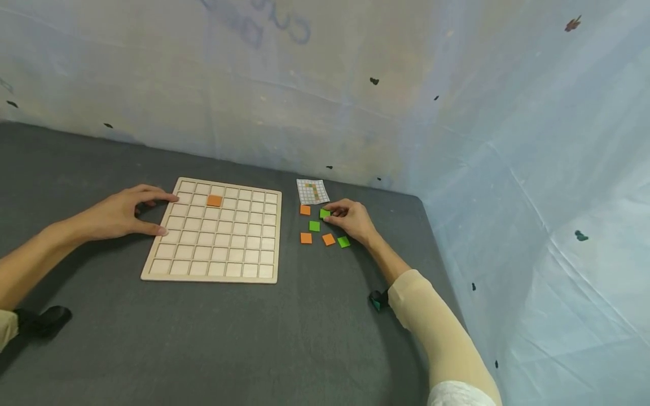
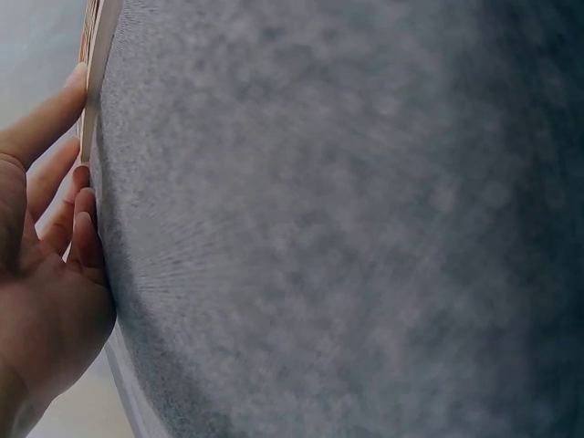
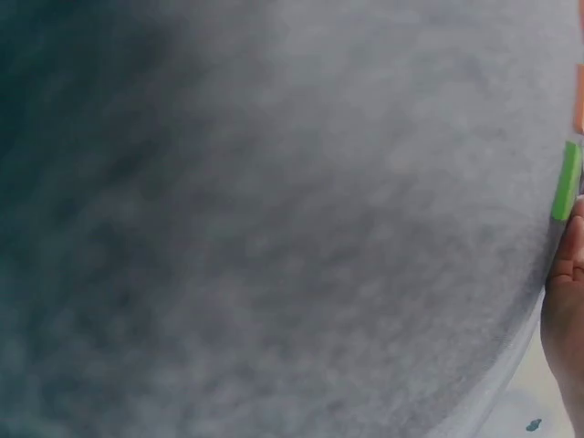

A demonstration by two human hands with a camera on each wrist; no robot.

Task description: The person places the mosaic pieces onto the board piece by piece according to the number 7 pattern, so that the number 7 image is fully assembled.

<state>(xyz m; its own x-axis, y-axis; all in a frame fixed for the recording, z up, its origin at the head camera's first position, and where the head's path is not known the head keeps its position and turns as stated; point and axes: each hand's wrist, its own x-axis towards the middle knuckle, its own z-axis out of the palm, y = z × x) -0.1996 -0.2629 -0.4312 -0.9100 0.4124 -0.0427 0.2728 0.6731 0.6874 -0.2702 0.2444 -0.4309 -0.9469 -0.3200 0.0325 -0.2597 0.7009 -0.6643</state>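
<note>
A pale wooden grid board (image 1: 211, 279) lies on the dark table, with one orange square tile (image 1: 214, 201) in a cell of its second row. At the board's left edge, my left hand (image 1: 124, 213) rests its spread thumb and forefinger on the rim. In the left wrist view, fingertips (image 2: 73, 82) touch the board's side. To the right of the board, my right hand (image 1: 351, 221) pinches a green square tile (image 1: 325, 213) between thumb and fingers. Just below it lies another green tile (image 1: 314, 226).
Near the right hand lie orange tiles (image 1: 306, 238) and a further green tile (image 1: 343, 242). Behind them is a small printed card (image 1: 312, 192) with a coloured grid pattern. A sheet-covered wall (image 1: 304, 113) borders the table's back and right sides.
</note>
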